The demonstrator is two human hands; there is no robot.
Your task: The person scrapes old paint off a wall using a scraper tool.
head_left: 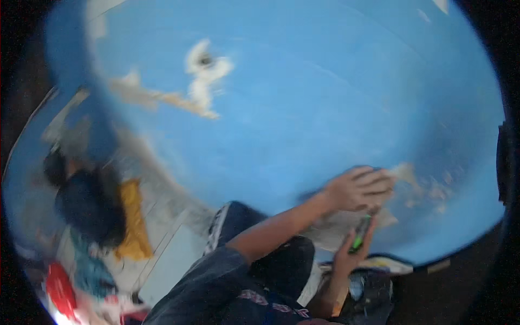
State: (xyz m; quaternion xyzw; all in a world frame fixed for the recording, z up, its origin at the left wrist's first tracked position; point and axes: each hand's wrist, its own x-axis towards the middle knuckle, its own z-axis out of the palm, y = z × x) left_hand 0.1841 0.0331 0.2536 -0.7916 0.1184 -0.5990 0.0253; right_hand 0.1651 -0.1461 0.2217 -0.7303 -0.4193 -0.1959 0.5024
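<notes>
My left arm reaches across to the right, and my left hand (360,189) lies against the blue wall (271,124), its fingers side by side and slightly bent. Just below it, my right hand (352,254) is closed around a slim tool with a black and bright green handle (359,235). The tool points upward at the left hand; its working end is hidden or too blurred to make out. Beside my left fingers the wall has a pale bare patch (403,176) with small flaked spots to its right.
Another person (89,200) in dark clothes is low down at the left, near a yellow cloth (132,222). A red object (61,290) lies at the lower left. Higher on the wall are a white patch with a dark hole (205,60) and a brownish streak (173,100).
</notes>
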